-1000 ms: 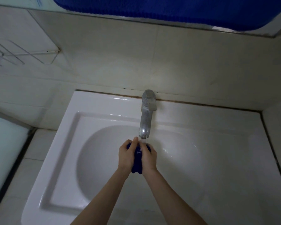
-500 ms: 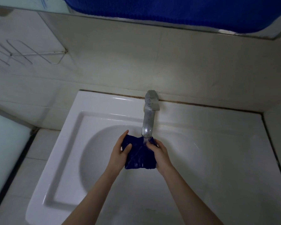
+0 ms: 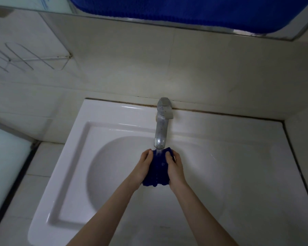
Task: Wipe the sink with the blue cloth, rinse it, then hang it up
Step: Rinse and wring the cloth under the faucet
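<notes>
Two hands, one cloth. Blue cloth [image 3: 157, 173]: bunched, directly below the spout of the tap [image 3: 161, 128], water running onto its top edge. Left hand [image 3: 144, 166]: just left of the spout, fingers curled round the cloth's left side. Right hand [image 3: 174, 166]: just right of the spout, gripping the other side. Sink [image 3: 103, 132]: white basin beneath the tap. Wire rack [image 3: 25, 57]: on the wall, up and well left of the tap.

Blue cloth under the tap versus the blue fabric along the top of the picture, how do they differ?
The blue cloth is bunched between the left hand and right hand; the blue fabric spreads wide, untouched. The blue cloth sits under the tap's running water; the blue fabric is high above the sink. The blue cloth looks darker navy, the blue fabric brighter. Both are blue textile.
</notes>
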